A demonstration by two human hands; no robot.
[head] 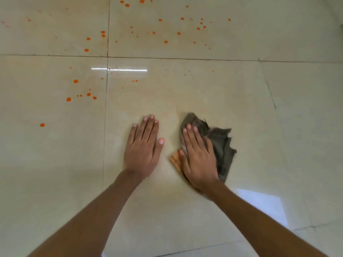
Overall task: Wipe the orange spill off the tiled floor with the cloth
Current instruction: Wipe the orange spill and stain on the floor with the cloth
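A crumpled grey-brown cloth [221, 145] lies on the beige tiled floor [204, 89], right of centre. My right hand [198, 156] presses flat on its left part, fingers extended; an orange-stained edge of the cloth shows by the thumb. My left hand [143, 147] rests palm down on the bare tile just left of it, fingers together, holding nothing. Orange drops [75, 81] dot the tiles to the far left, and more orange splatter [166, 41] spreads across the far tiles. A faint orange smear tints the tile around my hands.
Dark grout lines [106, 108] divide the large glossy tiles. A bright window reflection [263, 204] lies on the floor near my right forearm, and a strip-light reflection [118, 69] farther out.
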